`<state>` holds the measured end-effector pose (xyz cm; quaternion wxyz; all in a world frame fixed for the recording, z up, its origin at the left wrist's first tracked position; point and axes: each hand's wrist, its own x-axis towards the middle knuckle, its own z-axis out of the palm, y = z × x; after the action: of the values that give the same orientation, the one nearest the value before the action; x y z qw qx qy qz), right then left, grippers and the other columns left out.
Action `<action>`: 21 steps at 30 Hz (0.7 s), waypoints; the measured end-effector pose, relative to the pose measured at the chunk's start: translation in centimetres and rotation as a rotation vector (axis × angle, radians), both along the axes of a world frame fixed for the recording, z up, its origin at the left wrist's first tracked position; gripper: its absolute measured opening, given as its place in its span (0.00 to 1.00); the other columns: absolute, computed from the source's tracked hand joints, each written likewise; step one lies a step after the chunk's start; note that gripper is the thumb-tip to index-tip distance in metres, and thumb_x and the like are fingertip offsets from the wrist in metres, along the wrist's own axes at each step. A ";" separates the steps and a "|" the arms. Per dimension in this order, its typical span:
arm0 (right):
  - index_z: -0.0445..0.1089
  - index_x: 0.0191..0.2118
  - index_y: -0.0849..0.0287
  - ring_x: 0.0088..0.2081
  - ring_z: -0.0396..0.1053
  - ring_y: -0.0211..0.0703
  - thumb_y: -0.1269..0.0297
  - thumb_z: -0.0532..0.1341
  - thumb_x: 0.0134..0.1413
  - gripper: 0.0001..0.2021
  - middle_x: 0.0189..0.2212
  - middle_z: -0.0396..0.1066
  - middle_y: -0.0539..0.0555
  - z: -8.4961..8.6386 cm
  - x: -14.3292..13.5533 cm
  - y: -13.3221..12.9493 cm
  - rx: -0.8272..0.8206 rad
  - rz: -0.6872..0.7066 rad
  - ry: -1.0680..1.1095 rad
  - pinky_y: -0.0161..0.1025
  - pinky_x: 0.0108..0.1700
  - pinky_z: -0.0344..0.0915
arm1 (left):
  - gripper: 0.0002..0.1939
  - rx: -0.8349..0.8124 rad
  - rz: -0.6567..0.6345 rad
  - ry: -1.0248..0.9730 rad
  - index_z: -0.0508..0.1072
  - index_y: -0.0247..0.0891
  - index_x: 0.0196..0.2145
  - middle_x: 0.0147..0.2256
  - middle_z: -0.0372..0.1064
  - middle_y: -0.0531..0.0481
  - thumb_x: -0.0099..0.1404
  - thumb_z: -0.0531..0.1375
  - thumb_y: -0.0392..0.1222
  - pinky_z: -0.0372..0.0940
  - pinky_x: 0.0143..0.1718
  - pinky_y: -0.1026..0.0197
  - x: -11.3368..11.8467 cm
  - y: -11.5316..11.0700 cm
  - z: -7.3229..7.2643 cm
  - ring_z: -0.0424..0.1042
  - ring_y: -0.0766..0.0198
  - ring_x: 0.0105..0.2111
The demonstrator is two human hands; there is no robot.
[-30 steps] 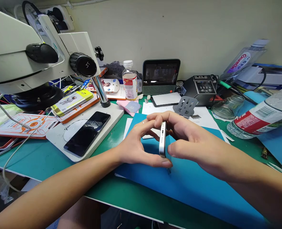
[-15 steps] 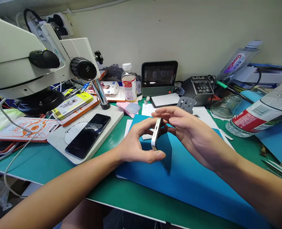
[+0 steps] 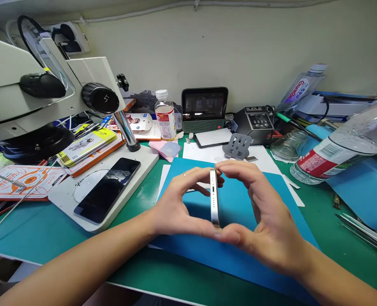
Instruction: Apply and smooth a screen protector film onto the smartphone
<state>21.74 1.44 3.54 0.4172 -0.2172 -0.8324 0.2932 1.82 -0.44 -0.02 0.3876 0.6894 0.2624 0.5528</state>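
Note:
A smartphone (image 3: 214, 199) stands on its long edge above the blue mat (image 3: 188, 259), its silver bottom end with the charging port facing me. My left hand (image 3: 182, 204) grips its left side, thumb at the lower edge and fingers at the upper one. From the right, my right hand (image 3: 268, 216) pinches the same two edges with thumb and fingertips. Both thumbs almost meet under the phone. The screen and back are seen too edge-on to make out.
At left a microscope (image 3: 102, 97) rises over its white base, where a black phone (image 3: 108, 189) lies. Behind the mat are a small display (image 3: 204, 104), a drink bottle (image 3: 165, 117) and a grey slotted stand (image 3: 237, 146). A large water bottle (image 3: 322, 161) and tweezers (image 3: 367, 233) are at right.
My right hand has closed onto the phone's edges, where before it hovered beside it. The phone has turned more upright and end-on to me. The camera view has shifted slightly.

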 end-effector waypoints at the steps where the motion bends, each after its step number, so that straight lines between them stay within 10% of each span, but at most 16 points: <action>1: 0.62 0.59 0.49 0.59 0.63 0.56 0.46 0.70 0.53 0.32 0.55 0.64 0.58 0.1 0.0 -0.1 0.010 0.003 -0.006 0.50 0.61 0.62 | 0.41 0.012 0.002 0.001 0.73 0.44 0.55 0.49 0.74 0.42 0.44 0.78 0.52 0.72 0.49 0.50 0.1 0.0 0.0 0.74 0.49 0.48; 21: 0.59 0.60 0.49 0.59 0.62 0.61 0.46 0.70 0.50 0.35 0.54 0.62 0.60 -0.4 0.4 -0.5 0.112 0.003 0.009 0.57 0.62 0.60 | 0.43 0.198 0.035 0.126 0.71 0.42 0.57 0.48 0.74 0.42 0.46 0.76 0.59 0.71 0.45 0.54 0.4 -0.4 0.3 0.73 0.51 0.46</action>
<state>22.15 0.89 3.14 0.4322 -0.1907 -0.8459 0.2478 2.21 -0.81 0.33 0.2907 0.7531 0.2424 0.5381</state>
